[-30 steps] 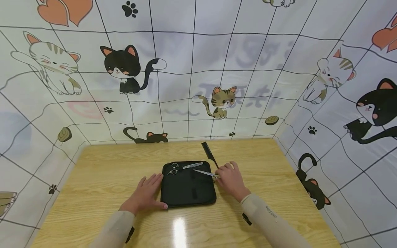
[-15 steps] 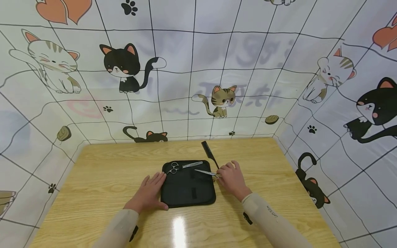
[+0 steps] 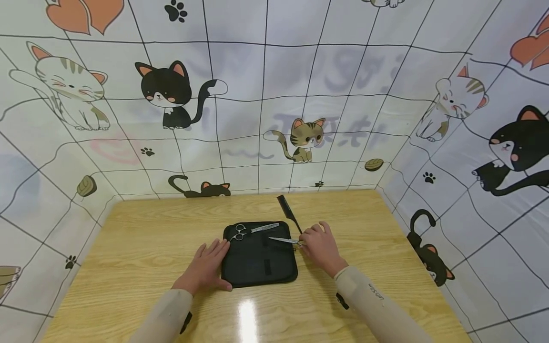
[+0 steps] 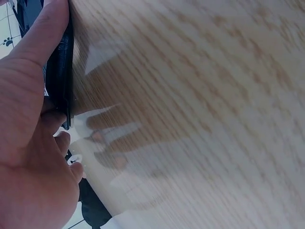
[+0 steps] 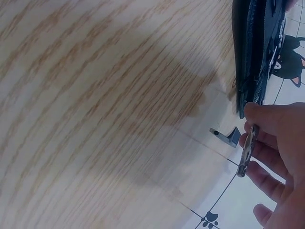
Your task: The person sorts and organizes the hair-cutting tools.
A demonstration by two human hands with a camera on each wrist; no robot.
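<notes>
In the head view a flat black zip case [image 3: 250, 267] lies on the wooden table. My left hand [image 3: 205, 267] rests along its left edge, fingers straight, the thumb at the near corner. A pair of thinning scissors [image 3: 263, 228] lies across the top of the case. With my right hand [image 3: 320, 247] I pinch the handle end of a second pair of scissors [image 3: 280, 239], whose blades point left over the case's right part. The right wrist view shows the metal handle [image 5: 248, 151] between thumb and fingers; the blades are hidden there.
A black tail comb [image 3: 284, 206] lies beyond the case, its thin tail running towards my right hand. The wooden table [image 3: 150, 238] ends at a cat-print cloth wall [image 3: 244, 119] at the back and on both sides.
My left fingers have shifted slightly right onto the case's edge. My right hand keeps its pinch on the scissors, which have barely moved.
</notes>
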